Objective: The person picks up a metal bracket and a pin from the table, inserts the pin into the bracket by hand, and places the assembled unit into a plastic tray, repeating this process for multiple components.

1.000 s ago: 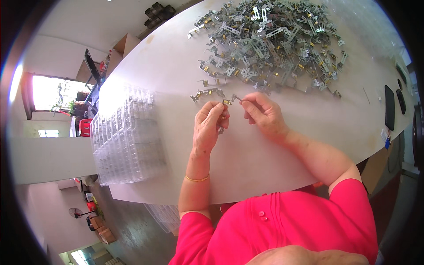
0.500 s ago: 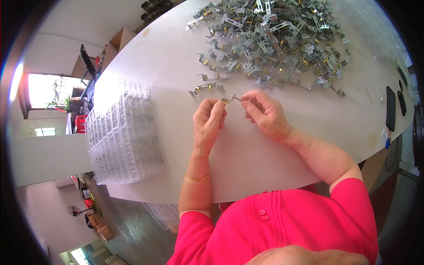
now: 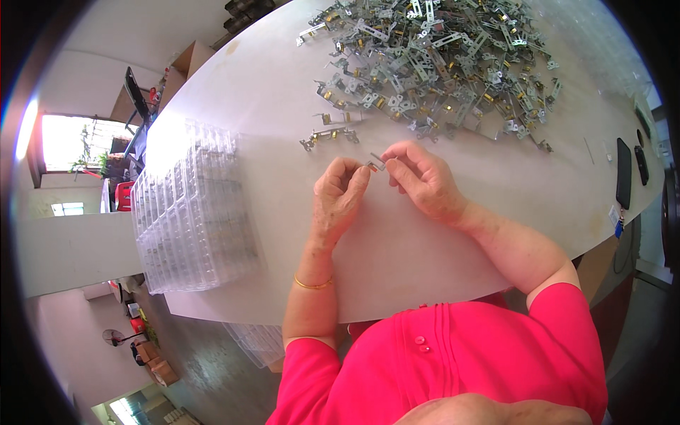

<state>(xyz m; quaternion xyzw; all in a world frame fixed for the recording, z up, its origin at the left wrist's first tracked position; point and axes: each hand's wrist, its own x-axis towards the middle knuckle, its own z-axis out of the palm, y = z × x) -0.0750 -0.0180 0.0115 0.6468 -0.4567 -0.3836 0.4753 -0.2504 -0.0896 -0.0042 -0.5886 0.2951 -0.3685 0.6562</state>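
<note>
Both my hands meet over the white table [image 3: 269, 92]. My left hand [image 3: 338, 197] and my right hand [image 3: 423, 180] pinch one small silver metal bracket [image 3: 375, 163] between their fingertips, just above the tabletop. A big heap of similar silver and brass metal parts [image 3: 439, 60] lies beyond my hands. A few loose parts [image 3: 329, 134] lie apart from the heap, just past my left hand.
A stack of clear plastic trays [image 3: 191, 212] stands at the table's left edge. A dark phone [image 3: 623, 172] and another dark object [image 3: 641, 164] lie at the right edge. Cardboard boxes [image 3: 185, 64] and a monitor [image 3: 134, 92] stand beyond the table at left.
My hands have stayed together on the small bracket, with only slight finger movement. The view has shifted a little.
</note>
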